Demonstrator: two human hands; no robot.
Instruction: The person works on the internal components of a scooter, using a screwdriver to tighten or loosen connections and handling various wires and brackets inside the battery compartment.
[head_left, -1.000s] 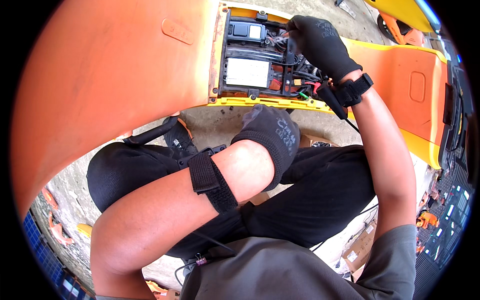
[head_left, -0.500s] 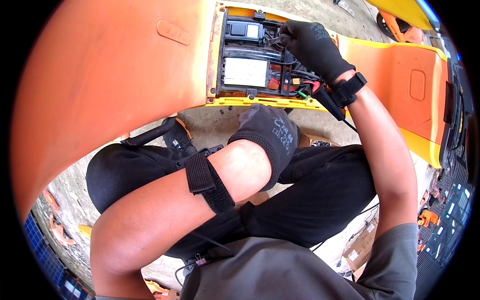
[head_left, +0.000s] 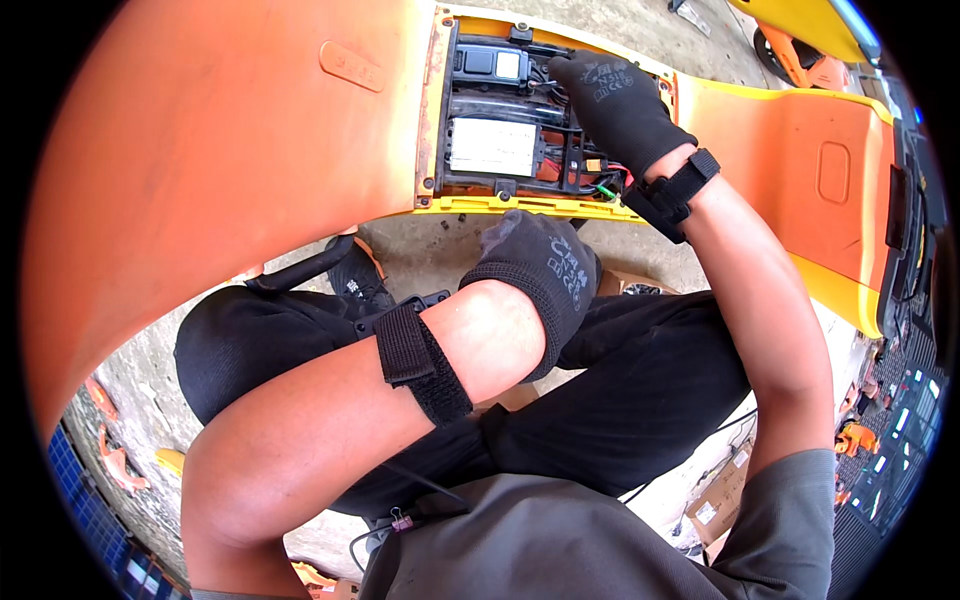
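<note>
An open compartment in the orange and yellow vehicle body (head_left: 428, 160) holds a black module (head_left: 483, 62), a silver box (head_left: 492, 147) and bundled cables. My right hand (head_left: 613, 105), in a black glove, reaches over the cables beside the black module, fingertips pinched at a small spot among the wires; what they grip is too small to name. My left hand (head_left: 535, 255), also gloved, is curled just below the yellow lower edge (head_left: 470, 204), with a dark bar partly showing behind it; whatever its fingers hold is hidden.
A black curved bar (head_left: 305, 272) hangs under the body at left, near my bent legs. Orange and yellow vehicle parts (head_left: 800, 50) stand at upper right. Cardboard boxes (head_left: 718, 495) and loose orange pieces (head_left: 855, 437) lie on the floor around me.
My right hand has moved left along the compartment, closer to the black module, and now covers different wires. My left hand has stayed almost where it was.
</note>
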